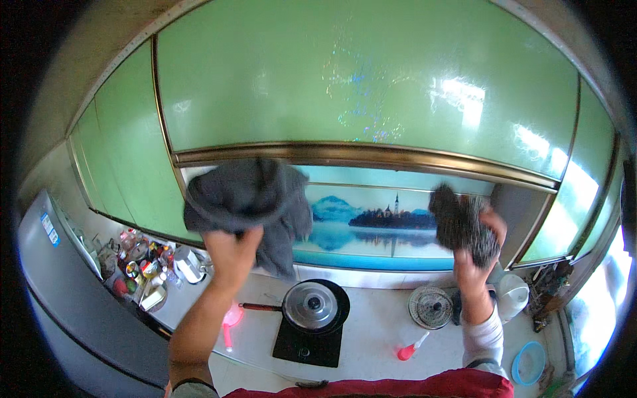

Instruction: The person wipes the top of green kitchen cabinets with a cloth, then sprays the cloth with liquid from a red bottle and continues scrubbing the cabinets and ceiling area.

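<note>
My left hand (234, 251) is closed on a bunched dark grey cloth (244, 199), raised in front of the lower rail of the green cabinets, with part of it hanging down. On the right, my right hand (477, 253) grips a dark, rough-textured bundle (460, 224), blurred, perhaps a scrubber or cloth. Behind both hands are the green cabinet doors (308, 79) with a brass-coloured rail (368, 154), and below it a wall panel with a lake picture (378, 219).
On the counter stand a lidded pan (311, 306) on a black cooktop (306, 348), a round lidded container (430, 307), a red-and-white utensil (408, 352) and a pink strainer (231, 318). Left are a kettle (188, 263), crowded bottles and a refrigerator (89, 298); right, a blue basin (528, 363).
</note>
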A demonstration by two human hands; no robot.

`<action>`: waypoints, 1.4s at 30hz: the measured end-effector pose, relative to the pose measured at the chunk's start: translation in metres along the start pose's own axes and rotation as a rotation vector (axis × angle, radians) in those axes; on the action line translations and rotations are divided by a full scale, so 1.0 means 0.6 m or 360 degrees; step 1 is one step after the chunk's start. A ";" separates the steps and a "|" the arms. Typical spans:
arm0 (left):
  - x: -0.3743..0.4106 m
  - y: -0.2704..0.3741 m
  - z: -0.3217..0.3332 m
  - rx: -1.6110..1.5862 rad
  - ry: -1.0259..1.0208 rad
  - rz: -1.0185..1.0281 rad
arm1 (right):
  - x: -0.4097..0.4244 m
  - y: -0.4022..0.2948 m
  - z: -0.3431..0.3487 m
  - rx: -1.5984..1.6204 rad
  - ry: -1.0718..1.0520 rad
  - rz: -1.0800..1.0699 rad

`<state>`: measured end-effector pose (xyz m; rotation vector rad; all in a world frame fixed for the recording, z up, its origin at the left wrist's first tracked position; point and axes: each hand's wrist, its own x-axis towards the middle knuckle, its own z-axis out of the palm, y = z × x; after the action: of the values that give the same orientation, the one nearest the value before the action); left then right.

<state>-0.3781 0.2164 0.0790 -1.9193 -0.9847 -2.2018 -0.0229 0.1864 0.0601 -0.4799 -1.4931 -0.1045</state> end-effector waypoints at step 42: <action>0.184 0.108 0.325 0.0442 -0.0526 0.0834 | 0.658 0.088 0.026 -0.1834 0.0961 -0.0726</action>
<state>-0.2048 0.3003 0.2106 -2.1317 -0.6638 -1.4232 0.0176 0.3284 0.4305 -0.8960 -0.7911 -1.3921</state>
